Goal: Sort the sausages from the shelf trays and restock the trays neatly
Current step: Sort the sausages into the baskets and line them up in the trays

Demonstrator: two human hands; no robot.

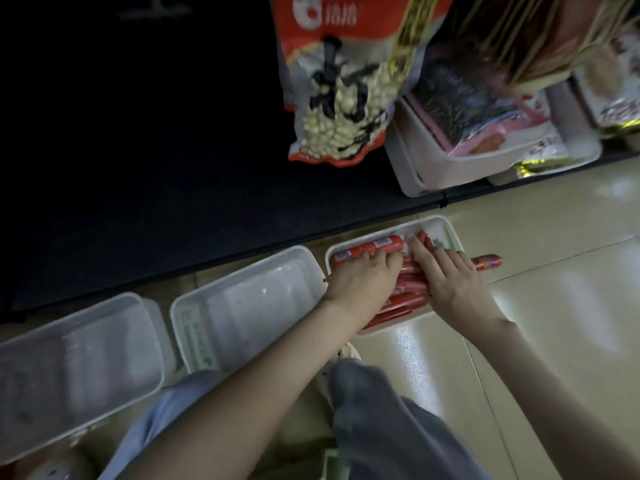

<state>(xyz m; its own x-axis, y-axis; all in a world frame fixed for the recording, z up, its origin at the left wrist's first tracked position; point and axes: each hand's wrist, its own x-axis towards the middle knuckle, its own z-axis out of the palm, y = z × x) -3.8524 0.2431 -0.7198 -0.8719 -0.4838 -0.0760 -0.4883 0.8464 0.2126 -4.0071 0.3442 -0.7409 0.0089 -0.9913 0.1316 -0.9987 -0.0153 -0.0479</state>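
A white tray [443, 226] on the floor holds several red sausages [408, 301] lying side by side. My left hand [363, 278] rests on the left part of the pile, its fingers curled over a thick sausage [381, 245] at the tray's far side. My right hand [450, 278] lies flat on the right part of the pile, fingers stretched toward the far rim. One sausage [490, 262] sticks out past the tray's right edge from under my right hand.
Two white trays [242, 299] [79, 348] with no sausages in them stand to the left on the floor. A dark shelf [138, 133] runs behind. Snack bags [346, 81] and a white bin [450, 164] sit on it at right. My knees are below.
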